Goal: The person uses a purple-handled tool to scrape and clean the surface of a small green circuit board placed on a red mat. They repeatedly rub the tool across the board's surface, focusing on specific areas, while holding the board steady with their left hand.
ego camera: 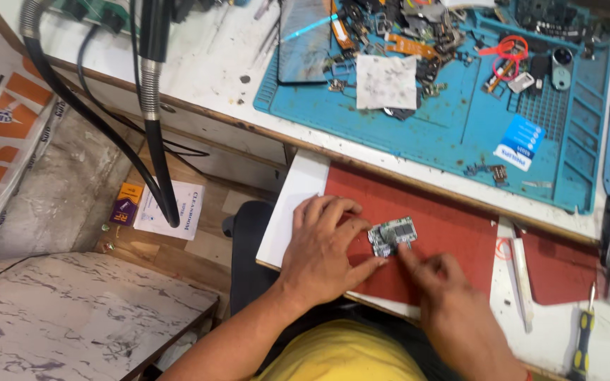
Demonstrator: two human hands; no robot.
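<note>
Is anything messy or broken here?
Yes. The blue mat is strewn with loose small parts and a dirty white cloth. A phone with a smudged screen lies on it. The left hand and right hand touch a bare circuit board.

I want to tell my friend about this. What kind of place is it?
It looks like a small repair bench for phones or gadgets. The left hand and right hand hold a little circuit board on a red mat. A blue work mat holds loose parts, and a screwdriver lies nearby.
</note>
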